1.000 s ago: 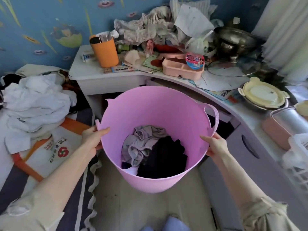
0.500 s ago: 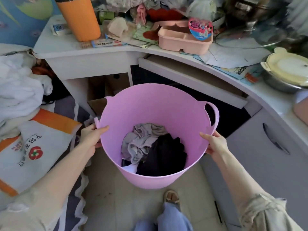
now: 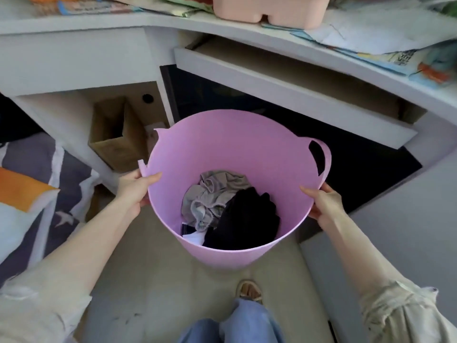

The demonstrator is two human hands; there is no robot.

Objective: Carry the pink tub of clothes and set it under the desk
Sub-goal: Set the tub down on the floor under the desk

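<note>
I hold the pink tub (image 3: 247, 149) in front of me, just off the beige floor, its far rim level with the dark opening under the desk (image 3: 358, 174). Grey and black clothes (image 3: 230, 209) lie crumpled in its bottom. My left hand (image 3: 134, 189) grips the left rim by a broken handle stub, thumb inside the tub. On the right rim, just below the whole loop handle, my right hand (image 3: 326, 203) clamps the wall. The white corner desk (image 3: 74, 58) curves across the top of the view.
A keyboard drawer (image 3: 284, 92) sticks out over the dark opening. A cardboard box (image 3: 118, 132) stands in the left cubby. Striped bedding and an orange-and-white bag (image 3: 22, 191) lie at left. A grey cabinet front (image 3: 408, 231) is at right. My knee and sandal (image 3: 247, 293) are below the tub.
I have bent lower and closer to the desk; the desktop has slid up out of view and the dark space under it now fills the middle. Both hands keep the same grip on the rim.
</note>
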